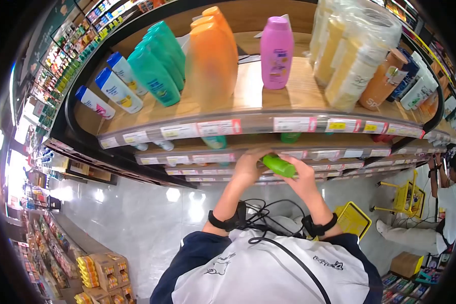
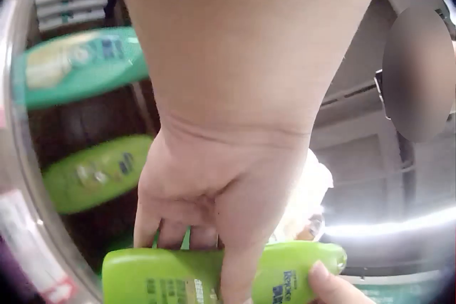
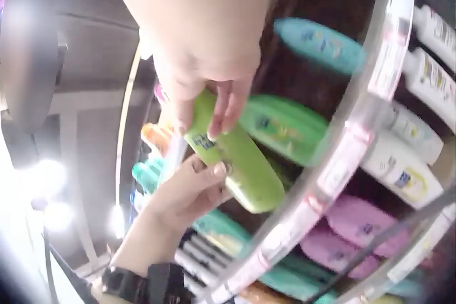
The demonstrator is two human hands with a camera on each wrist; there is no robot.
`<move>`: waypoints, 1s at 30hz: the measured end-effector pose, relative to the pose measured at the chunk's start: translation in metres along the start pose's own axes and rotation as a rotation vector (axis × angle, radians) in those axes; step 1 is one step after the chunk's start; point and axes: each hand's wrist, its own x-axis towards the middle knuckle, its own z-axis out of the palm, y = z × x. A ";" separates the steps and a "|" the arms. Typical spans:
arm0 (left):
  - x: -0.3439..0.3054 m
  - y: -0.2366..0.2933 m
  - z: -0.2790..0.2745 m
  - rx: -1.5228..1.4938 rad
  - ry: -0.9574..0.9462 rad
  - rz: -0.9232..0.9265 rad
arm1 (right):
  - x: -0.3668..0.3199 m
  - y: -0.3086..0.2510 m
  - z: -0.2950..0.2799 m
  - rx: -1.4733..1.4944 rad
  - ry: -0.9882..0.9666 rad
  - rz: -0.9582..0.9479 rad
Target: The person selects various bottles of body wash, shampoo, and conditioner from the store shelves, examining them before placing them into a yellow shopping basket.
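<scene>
My left grip (image 1: 249, 167) and my right grip (image 1: 305, 180) are both grasping one bright green, rounded plastic bottle (image 1: 278, 166), just right of centre in the head frame, in front of the lower shelf edges. In the left wrist frame it lies across the bottom, with my left thumb (image 2: 241, 268) laid over it and the fingers behind; in the right wrist frame it slants through the centre, my right fingers and thumb round its narrower upper end. Across the top of the head frame, a curved wooden shelf (image 1: 301, 83) bears, from left to right, white bottles with blue caps (image 1: 119, 88), teal bottles (image 1: 154, 71), orange bottles (image 1: 213, 55), a single pink-purple bottle (image 1: 277, 55) and clear-wrapped pale yellow bottles (image 1: 352, 63). Near my hold in the right wrist frame, another green bottle (image 3: 288, 131) lies right of centre. A yellow plastic basket (image 1: 354, 220) sits lower right in the head frame.
</scene>
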 end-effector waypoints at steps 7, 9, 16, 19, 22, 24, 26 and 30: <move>-0.001 -0.047 -0.017 0.020 0.345 0.023 | 0.040 0.000 0.049 -0.016 -0.124 -0.012; 0.004 -0.056 -0.015 0.050 0.339 -0.014 | 0.047 -0.001 0.052 -0.006 -0.128 0.063; 0.022 -0.076 -0.002 -0.010 0.447 -0.158 | 0.076 0.015 0.068 -0.043 -0.018 0.244; 0.022 -0.075 0.002 -0.160 0.498 -0.143 | 0.080 0.015 0.073 0.022 -0.007 0.277; 0.029 -0.079 0.008 -0.205 0.604 -0.099 | 0.077 0.032 0.079 0.039 -0.007 0.253; 0.026 -0.079 0.009 -0.239 0.653 -0.106 | 0.069 0.034 0.077 0.106 0.046 0.195; 0.023 -0.072 0.009 -0.325 0.665 -0.130 | 0.061 0.029 0.065 0.015 0.042 0.291; 0.009 -0.054 0.004 -0.269 0.778 -0.094 | 0.033 0.014 0.013 0.187 0.048 0.333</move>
